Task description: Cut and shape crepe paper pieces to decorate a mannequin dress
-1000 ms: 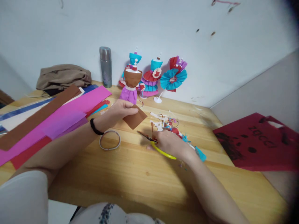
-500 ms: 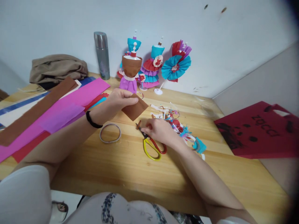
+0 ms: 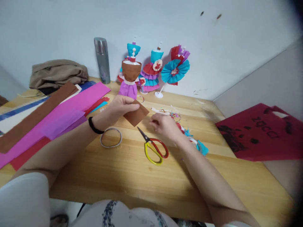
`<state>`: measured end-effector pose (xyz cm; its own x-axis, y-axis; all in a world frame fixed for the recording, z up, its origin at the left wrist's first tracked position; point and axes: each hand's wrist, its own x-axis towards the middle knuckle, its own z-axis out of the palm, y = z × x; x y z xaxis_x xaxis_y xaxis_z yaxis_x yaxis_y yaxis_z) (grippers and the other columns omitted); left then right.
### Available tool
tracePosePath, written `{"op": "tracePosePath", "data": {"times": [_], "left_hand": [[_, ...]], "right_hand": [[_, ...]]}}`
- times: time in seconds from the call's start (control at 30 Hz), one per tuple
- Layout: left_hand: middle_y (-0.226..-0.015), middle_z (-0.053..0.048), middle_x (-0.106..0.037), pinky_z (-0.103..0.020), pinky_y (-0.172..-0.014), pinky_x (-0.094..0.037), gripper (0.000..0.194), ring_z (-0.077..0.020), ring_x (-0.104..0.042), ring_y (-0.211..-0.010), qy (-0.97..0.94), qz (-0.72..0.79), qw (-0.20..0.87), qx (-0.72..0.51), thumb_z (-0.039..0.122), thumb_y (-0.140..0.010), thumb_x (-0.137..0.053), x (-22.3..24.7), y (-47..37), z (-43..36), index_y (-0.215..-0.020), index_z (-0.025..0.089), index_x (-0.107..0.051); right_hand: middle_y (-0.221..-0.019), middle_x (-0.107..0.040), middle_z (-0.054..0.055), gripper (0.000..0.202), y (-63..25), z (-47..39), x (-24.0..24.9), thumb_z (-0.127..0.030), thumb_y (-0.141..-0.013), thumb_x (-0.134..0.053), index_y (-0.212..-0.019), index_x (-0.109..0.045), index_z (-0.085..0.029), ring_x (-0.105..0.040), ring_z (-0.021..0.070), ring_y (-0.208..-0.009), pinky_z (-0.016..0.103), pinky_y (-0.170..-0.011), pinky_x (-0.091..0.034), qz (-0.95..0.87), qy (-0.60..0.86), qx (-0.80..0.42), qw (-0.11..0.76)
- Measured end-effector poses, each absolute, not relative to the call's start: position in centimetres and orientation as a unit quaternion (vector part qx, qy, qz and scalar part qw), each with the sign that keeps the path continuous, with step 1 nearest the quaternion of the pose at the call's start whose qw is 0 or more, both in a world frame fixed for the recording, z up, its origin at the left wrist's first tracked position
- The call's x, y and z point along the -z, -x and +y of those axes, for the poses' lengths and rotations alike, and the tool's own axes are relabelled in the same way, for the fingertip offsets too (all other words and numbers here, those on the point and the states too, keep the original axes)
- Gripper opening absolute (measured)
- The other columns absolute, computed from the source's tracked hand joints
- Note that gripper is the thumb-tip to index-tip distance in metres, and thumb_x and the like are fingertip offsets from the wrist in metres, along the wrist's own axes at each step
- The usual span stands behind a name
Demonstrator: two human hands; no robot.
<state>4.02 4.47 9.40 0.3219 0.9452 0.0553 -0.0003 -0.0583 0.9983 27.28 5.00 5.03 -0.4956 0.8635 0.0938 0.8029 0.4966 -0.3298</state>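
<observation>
- Wooden table [image 3: 132, 176] is seen from above, set against a pale wall.
- A small brown paper piece [image 3: 136, 115] is pinched between thumb and fingers of the left hand [image 3: 119, 108], raised just above the table; a black band is worn on that wrist.
- The right hand [image 3: 164, 126] is held just beside the brown piece, fingers loosely curled, nothing gripped.
- Scissors [image 3: 153, 148] with one red and one yellow handle are lying closed on the table, just in front of the right hand and untouched.
- A thin ring [image 3: 111, 137] is lying below the left wrist.
- Long paper sheets [image 3: 59, 115] in pink, brown and red are spread at the left.
- Paper dress figures [image 3: 132, 75] and a steel flask [image 3: 102, 60] are standing by the wall.
- A red bag [image 3: 262, 134] is lying at the right.
</observation>
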Motion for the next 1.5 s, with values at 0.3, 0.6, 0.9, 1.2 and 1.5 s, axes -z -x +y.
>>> {"op": "tracePosePath", "data": {"times": [0.3,0.6,0.9,1.2,1.5], "left_hand": [[-0.063,-0.002,-0.064,-0.025,-0.055,-0.039,0.025,-0.0147,-0.057,-0.063,-0.606,0.401,0.546,-0.416,0.038,-0.076,-0.073,-8.5,-4.6,4.4,-0.067,0.014,-0.068],[-0.072,-0.004,-0.071,-0.027,-0.066,-0.045,0.025,-0.0147,-0.060,-0.068,-0.544,0.361,0.595,-0.469,0.038,-0.076,-0.074,-7.8,-6.1,3.2,-0.072,0.014,-0.072],[-0.078,-0.005,-0.072,-0.028,-0.073,-0.048,0.028,-0.0148,-0.062,-0.075,-0.504,0.353,0.626,-0.478,0.042,-0.075,-0.075,-7.1,-6.6,3.0,-0.076,0.013,-0.073],[-0.064,-0.002,-0.066,-0.025,-0.059,-0.042,0.025,-0.0128,-0.057,-0.061,-0.633,0.410,0.567,-0.332,0.037,-0.067,-0.079,-8.3,-5.8,3.7,-0.069,0.014,-0.071],[-0.058,0.002,-0.057,-0.021,-0.054,-0.039,0.031,-0.0081,-0.049,-0.055,-0.555,0.383,0.588,-0.447,0.041,-0.070,-0.075,-7.0,-6.9,3.2,-0.061,0.015,-0.061]], "right_hand": [[-0.119,-0.071,0.017,0.029,-32.7,5.8,-8.7,-0.019,-0.088,-0.051,-0.105,-0.075,-0.015,-0.066,0.0289,-0.103,0.043,-0.091,-0.048,-0.757,0.610,-0.074,0.221],[-0.102,-0.074,0.007,0.052,-23.8,1.5,-6.1,-0.058,-0.069,-0.079,-0.105,-0.069,-0.020,-0.068,0.0234,-0.099,0.039,-0.092,-0.051,-0.633,0.337,-0.584,0.380],[-0.077,-0.074,0.001,0.029,-24.2,2.5,-5.3,-0.034,-0.061,-0.080,-0.083,-0.070,-0.019,-0.067,0.0175,-0.073,0.032,-0.077,-0.051,-0.526,0.363,-0.607,0.472],[-0.061,-0.055,-0.004,0.010,-25.8,2.6,-7.6,-0.024,-0.056,-0.061,-0.064,-0.060,-0.018,-0.047,0.0117,-0.060,0.024,-0.058,-0.034,-0.634,0.407,-0.581,0.309],[-0.085,-0.066,0.001,0.042,-25.1,2.4,-6.8,-0.044,-0.065,-0.078,-0.095,-0.065,-0.018,-0.058,0.0159,-0.076,0.028,-0.071,-0.043,-0.594,0.405,-0.569,0.400]]}}
